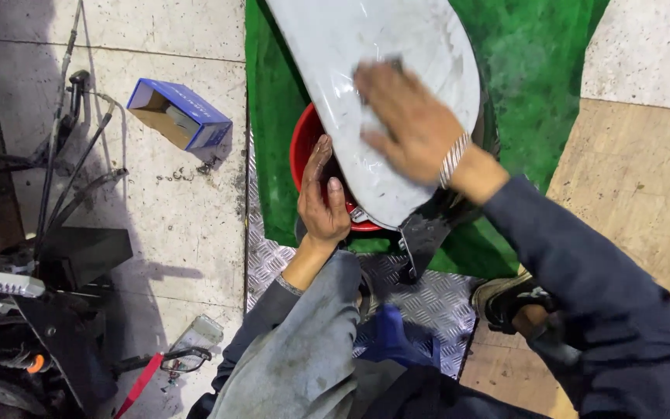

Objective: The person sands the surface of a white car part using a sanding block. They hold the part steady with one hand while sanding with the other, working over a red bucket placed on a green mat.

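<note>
A long white curved panel (366,46), smudged with dirt, reaches from the top of the head view down over a red bucket (304,143). My right hand (409,124) lies flat on top of the panel, fingers spread, with a small dark pad partly under the fingertips. A metal bracelet sits on that wrist. My left hand (321,198) grips the panel's lower left edge from beneath, just above the bucket's rim. A black bracket (424,233) hangs from the panel's lower end.
A green mat (537,70) lies under the bucket, with a ribbed metal plate (436,299) in front. An open blue cardboard box (180,115) sits on the tiled floor at left. Cables and dark vehicle parts (56,256) crowd the left edge. My sandalled foot (509,299) rests at right.
</note>
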